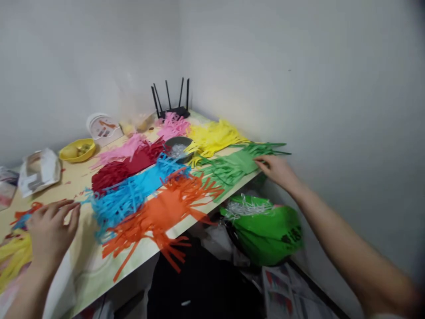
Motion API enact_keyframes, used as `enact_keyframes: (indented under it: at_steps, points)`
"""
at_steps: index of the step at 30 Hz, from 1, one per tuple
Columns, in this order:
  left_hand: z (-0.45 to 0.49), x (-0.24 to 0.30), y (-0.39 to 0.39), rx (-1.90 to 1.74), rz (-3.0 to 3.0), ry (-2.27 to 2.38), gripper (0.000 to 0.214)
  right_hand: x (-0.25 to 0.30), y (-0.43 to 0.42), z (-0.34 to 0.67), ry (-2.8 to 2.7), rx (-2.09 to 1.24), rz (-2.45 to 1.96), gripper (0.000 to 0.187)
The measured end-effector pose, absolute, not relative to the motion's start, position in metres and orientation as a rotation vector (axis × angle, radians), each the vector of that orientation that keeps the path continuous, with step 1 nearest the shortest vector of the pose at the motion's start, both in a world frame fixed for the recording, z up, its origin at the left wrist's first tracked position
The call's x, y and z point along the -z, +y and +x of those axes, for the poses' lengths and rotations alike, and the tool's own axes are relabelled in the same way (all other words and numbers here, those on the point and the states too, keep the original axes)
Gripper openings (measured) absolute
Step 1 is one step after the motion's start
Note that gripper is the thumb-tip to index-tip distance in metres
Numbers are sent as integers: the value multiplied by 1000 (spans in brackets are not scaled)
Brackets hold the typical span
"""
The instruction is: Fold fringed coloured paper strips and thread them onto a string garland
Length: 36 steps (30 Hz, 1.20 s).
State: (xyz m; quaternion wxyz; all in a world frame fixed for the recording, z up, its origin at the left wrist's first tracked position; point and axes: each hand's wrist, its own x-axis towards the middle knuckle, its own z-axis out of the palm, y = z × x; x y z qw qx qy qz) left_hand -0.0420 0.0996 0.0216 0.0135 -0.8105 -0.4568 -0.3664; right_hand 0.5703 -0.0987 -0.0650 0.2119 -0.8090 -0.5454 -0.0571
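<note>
One green, flat-middled, fringed-paper bundle [245, 161] lay at the near edge of the pale-yellow, straight-edged table [79, 173], presumably for easy reach, touched by the right hand [277, 171], pinch indeterminable, while the left hand [54, 225] hung half-open, apparently empty.

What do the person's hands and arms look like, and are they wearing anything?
The left hand and right hand are bare: no gloves. No sleeves cover the forearms in view. I see no rings or watches, but it's blurry.
</note>
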Motion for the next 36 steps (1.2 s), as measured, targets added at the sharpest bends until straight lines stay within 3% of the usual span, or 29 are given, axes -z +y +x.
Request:
enact_keyframes:
  at_steps: [6, 12, 16, 22, 28, 36]
  points:
    - [135, -33, 63, 926, -2871, -678, 14, 83, -88, 633, -1824, 48, -2258, 45]
    - [335, -12, 25, 647, -3330, -270, 28, 92, -85, 649, -2009, -1, -2227, 32]
    - [434, 18, 21, 383, -3434, -369, 25, 85, -83, 658, -2098, -38, -2202, 27]
    - [478, 51, 27, 167, -3394, -581, 39, 75, -72, 666, -2149, -101, -2126, 20]
    - [490, 49, 34, -21, -3336, -721, 53, 78, -56, 681, -2066, -213, -2079, 5]
    - [497, 43, 26, -50, -3230, -874, 35, 70, -59, 694, -1881, -325, -1990, 11]
